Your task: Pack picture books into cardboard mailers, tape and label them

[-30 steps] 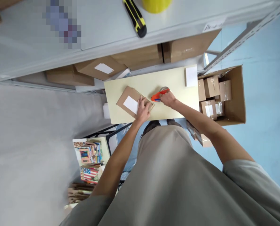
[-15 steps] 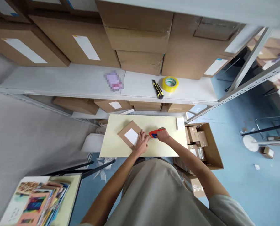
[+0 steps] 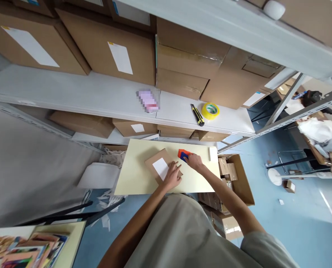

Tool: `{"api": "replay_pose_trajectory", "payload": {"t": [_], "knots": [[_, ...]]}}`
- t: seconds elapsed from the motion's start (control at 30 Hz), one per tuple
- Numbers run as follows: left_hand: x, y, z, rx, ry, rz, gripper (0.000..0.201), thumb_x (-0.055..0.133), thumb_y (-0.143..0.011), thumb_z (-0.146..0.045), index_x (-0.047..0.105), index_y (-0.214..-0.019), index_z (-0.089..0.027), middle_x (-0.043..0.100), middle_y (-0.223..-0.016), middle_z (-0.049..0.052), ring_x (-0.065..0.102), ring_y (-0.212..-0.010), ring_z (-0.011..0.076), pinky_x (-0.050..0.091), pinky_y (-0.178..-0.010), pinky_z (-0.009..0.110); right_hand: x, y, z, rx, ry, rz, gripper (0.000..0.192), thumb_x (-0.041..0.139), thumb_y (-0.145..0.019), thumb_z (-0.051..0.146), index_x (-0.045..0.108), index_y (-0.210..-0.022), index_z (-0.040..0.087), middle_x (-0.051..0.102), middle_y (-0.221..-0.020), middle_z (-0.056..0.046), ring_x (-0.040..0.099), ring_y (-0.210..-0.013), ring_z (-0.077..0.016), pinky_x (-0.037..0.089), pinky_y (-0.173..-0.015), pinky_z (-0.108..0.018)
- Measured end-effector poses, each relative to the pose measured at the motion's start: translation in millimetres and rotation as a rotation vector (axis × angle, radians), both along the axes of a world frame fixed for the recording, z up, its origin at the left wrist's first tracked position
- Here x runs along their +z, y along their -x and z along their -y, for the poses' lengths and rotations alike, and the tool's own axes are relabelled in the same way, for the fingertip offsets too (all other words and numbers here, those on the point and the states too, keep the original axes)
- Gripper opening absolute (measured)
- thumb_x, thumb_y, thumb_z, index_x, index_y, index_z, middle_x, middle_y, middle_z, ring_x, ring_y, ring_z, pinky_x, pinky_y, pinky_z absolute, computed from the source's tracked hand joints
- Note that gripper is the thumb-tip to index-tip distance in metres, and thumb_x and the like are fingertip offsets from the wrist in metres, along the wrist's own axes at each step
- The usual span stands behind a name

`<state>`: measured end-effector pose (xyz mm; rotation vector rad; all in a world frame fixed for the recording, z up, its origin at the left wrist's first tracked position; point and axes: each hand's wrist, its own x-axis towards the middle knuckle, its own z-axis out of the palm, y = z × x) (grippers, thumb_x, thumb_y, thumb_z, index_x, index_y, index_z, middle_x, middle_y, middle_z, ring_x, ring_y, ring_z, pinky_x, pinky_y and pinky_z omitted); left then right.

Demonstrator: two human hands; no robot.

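Right hand (image 3: 194, 161) grip clamped on orange tape dispenser (image 3: 183, 154), held at the far edge of the flat brown parcel (image 3: 162, 169). Left hand (image 3: 173, 176) lies flat, fingers spread, pressing on the parcel's near right part, just beside its white label (image 3: 160, 168); grip not closed on anything. Parcel lies mid pale yellow worktop (image 3: 132, 175). Small white pad (image 3: 212, 153) at worktop's far right corner. Open carton (image 3: 245, 182) of small boxes on blue floor, right of worktop. Shelf (image 3: 99, 96) beyond carries yellow tape roll (image 3: 210, 110) and yellow-black box cutter (image 3: 197, 115), well apart from hands.
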<state>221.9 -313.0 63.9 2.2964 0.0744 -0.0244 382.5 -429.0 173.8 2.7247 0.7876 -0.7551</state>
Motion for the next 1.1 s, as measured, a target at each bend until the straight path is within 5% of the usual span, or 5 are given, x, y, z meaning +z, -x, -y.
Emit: {"api": "replay_pose_trajectory", "payload": {"t": [0.23, 0.37, 0.47, 0.8, 1.1], "knots": [[100.8, -54.6, -43.6, 0.215, 0.084, 0.519, 0.053, 0.05, -0.113, -0.021, 0.059, -0.164, -0.026, 0.068, -0.158, 0.015, 0.066, -0.149, 0.0291, 0.056, -0.129, 0.051, 78.3, -1.4, 2.9, -0.212, -0.476, 0.157, 0.049, 0.04, -0.117, 0.049, 0.056, -0.145, 0.012, 0.085, -0.115, -0.021, 0.083, -0.106, -0.0393, 0.059, -0.087, -0.041], [160.3, -96.9, -65.5, 0.223, 0.07, 0.714, 0.042, 0.052, -0.116, -0.027, 0.066, -0.155, -0.025, 0.073, -0.145, 0.015, 0.071, -0.14, 0.0286, 0.059, -0.124, 0.049, 107.1, -18.6, -19.8, -0.124, -0.731, 0.309, 0.044, 0.048, -0.109, 0.043, 0.053, -0.143, 0.014, 0.081, -0.119, -0.023, 0.079, -0.102, -0.0408, 0.062, -0.085, -0.048], [183.9, -121.4, -74.2, 0.245, 0.061, 0.744, 0.042, 0.052, -0.115, -0.026, 0.066, -0.155, -0.024, 0.071, -0.15, 0.015, 0.068, -0.145, 0.0299, 0.056, -0.129, 0.051, 120.0, -39.2, -43.1, -0.049, -0.799, 0.396, 0.042, 0.047, -0.109, 0.038, 0.052, -0.143, 0.014, 0.079, -0.124, -0.026, 0.077, -0.103, -0.0409, 0.063, -0.088, -0.05], [180.1, -111.6, -83.1, 0.308, -0.012, 0.621, 0.052, 0.055, -0.108, -0.018, 0.062, -0.16, -0.023, 0.069, -0.159, 0.014, 0.065, -0.151, 0.0299, 0.053, -0.131, 0.051, 130.0, -89.7, -107.6, 0.1, -0.606, 0.468, 0.044, 0.04, -0.112, 0.019, 0.059, -0.149, 0.002, 0.077, -0.135, -0.029, 0.073, -0.126, -0.0389, 0.048, -0.12, -0.053], [176.6, -94.5, -76.9, 0.366, -0.039, 0.556, 0.023, 0.061, -0.106, -0.014, 0.08, -0.112, -0.027, 0.085, -0.117, 0.005, 0.079, -0.116, 0.0266, 0.065, -0.108, 0.047, 99.1, -109.3, -112.0, 0.146, -0.552, 0.452, 0.064, 0.034, -0.107, 0.007, 0.048, -0.168, -0.008, 0.072, -0.145, -0.033, 0.064, -0.14, -0.0423, 0.04, -0.128, -0.059]]}}
